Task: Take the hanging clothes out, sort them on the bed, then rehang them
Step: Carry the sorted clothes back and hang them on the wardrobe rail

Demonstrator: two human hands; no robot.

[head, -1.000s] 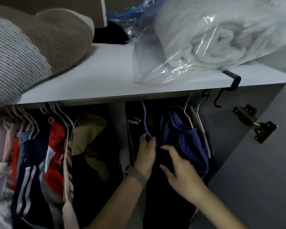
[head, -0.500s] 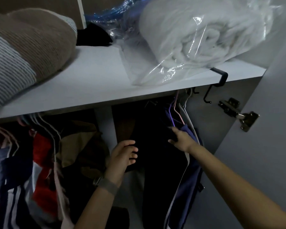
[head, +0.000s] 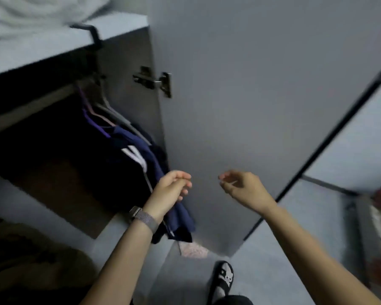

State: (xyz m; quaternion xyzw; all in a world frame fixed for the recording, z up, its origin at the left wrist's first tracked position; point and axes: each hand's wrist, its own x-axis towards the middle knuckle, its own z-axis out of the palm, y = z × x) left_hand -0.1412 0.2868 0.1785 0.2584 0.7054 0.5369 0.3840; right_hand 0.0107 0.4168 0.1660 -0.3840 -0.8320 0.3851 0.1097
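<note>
Hovering apart, left hand [head: 171,188] and right hand [head: 243,187] loosely curled.

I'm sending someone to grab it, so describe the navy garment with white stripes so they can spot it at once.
Start at the open wardrobe door with the metal hinge. Just left of that hinge, hangers hang under the shelf. The navy garment hangs at the right end of them, the only one showing white stripes among darker clothes.
</note>
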